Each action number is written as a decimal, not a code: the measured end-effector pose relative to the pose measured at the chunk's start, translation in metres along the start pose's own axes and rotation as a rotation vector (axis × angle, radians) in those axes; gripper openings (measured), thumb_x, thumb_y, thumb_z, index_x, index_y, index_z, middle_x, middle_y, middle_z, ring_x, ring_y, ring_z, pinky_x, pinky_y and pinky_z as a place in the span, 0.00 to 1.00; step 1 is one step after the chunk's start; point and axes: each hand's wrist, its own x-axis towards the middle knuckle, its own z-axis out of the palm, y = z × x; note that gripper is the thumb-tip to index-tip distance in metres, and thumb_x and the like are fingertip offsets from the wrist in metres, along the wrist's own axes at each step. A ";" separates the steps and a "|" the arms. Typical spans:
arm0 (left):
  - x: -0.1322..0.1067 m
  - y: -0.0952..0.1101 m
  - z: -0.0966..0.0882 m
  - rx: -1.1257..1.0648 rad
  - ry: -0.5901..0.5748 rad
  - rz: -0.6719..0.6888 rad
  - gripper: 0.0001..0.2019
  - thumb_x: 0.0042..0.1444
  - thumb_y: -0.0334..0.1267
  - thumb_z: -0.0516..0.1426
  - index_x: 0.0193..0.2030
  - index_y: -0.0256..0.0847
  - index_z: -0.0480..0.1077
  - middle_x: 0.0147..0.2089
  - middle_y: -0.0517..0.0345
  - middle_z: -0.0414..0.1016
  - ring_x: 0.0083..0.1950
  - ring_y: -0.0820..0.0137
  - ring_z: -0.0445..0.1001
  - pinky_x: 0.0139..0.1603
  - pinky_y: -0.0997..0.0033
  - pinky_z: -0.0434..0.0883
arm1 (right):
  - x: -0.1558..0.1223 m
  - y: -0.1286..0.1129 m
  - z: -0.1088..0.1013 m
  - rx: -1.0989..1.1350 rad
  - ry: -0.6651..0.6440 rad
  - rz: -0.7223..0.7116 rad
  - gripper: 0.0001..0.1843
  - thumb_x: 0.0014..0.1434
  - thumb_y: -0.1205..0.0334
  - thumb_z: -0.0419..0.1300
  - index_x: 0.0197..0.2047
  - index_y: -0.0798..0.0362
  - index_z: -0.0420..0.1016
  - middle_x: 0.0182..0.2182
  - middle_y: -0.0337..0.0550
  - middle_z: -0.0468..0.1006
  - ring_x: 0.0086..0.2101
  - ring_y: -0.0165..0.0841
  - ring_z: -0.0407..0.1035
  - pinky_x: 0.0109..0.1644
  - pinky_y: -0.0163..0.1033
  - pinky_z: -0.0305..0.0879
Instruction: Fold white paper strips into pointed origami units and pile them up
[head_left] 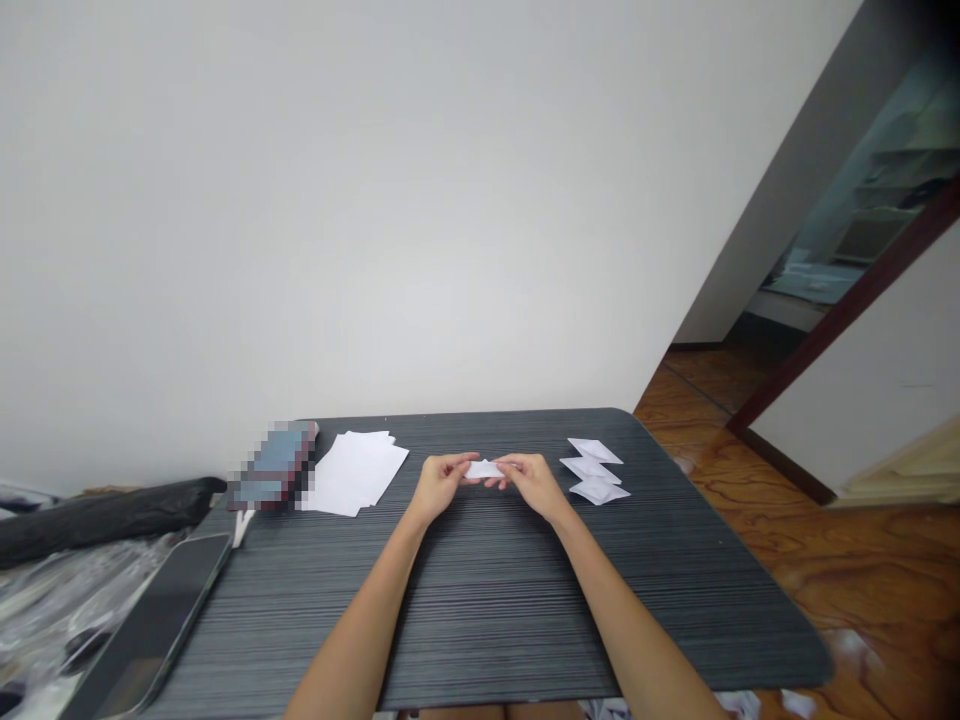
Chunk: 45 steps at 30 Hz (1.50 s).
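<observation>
A small folded piece of white paper (484,469) is held between both hands just above the dark striped table (480,600), near its far middle. My left hand (439,482) pinches the paper's left end with its fingers closed. My right hand (529,479) pinches the right end the same way. A stack of flat white sheets (356,472) lies to the left of my hands. Three folded white paper shapes (595,469) lie in a row to the right.
A blurred-out box (274,466) stands beside the sheets at the table's far left. A dark phone (154,625) lies at the left edge. A black bundle (105,515) and clear plastic lie off to the left. A white wall is behind, wooden floor to the right.
</observation>
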 end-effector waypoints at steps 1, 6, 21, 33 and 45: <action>0.000 -0.001 -0.002 -0.028 -0.010 -0.009 0.16 0.45 0.40 0.56 0.41 0.33 0.70 0.36 0.54 0.75 0.32 0.69 0.73 0.38 0.66 0.71 | 0.000 -0.001 -0.001 0.020 -0.020 0.006 0.14 0.49 0.57 0.54 0.32 0.59 0.73 0.21 0.44 0.76 0.21 0.30 0.68 0.27 0.35 0.63; -0.002 0.000 -0.006 -0.079 -0.089 -0.020 0.26 0.48 0.43 0.54 0.53 0.33 0.60 0.33 0.56 0.75 0.34 0.68 0.74 0.38 0.65 0.71 | -0.001 0.001 -0.004 0.031 -0.088 0.076 0.18 0.51 0.55 0.52 0.37 0.62 0.70 0.17 0.45 0.76 0.16 0.30 0.67 0.19 0.31 0.57; -0.009 0.003 0.006 0.194 -0.069 0.214 0.34 0.45 0.40 0.57 0.59 0.37 0.49 0.26 0.60 0.71 0.23 0.77 0.68 0.26 0.78 0.64 | -0.003 0.010 0.004 0.005 -0.008 0.056 0.15 0.46 0.57 0.56 0.35 0.60 0.70 0.13 0.39 0.72 0.14 0.28 0.64 0.17 0.30 0.53; -0.007 -0.002 -0.004 0.170 -0.193 0.202 0.31 0.50 0.30 0.50 0.61 0.40 0.42 0.35 0.56 0.72 0.34 0.74 0.70 0.41 0.70 0.67 | 0.000 0.020 -0.001 -0.107 0.003 0.008 0.15 0.52 0.57 0.50 0.32 0.60 0.70 0.18 0.44 0.75 0.17 0.29 0.66 0.20 0.32 0.58; 0.001 -0.023 -0.012 0.132 -0.047 0.106 0.22 0.54 0.41 0.48 0.52 0.30 0.60 0.43 0.46 0.72 0.43 0.64 0.72 0.47 0.60 0.67 | -0.006 0.009 -0.012 -0.280 -0.089 -0.079 0.20 0.55 0.60 0.46 0.49 0.59 0.66 0.27 0.44 0.77 0.25 0.29 0.65 0.35 0.38 0.63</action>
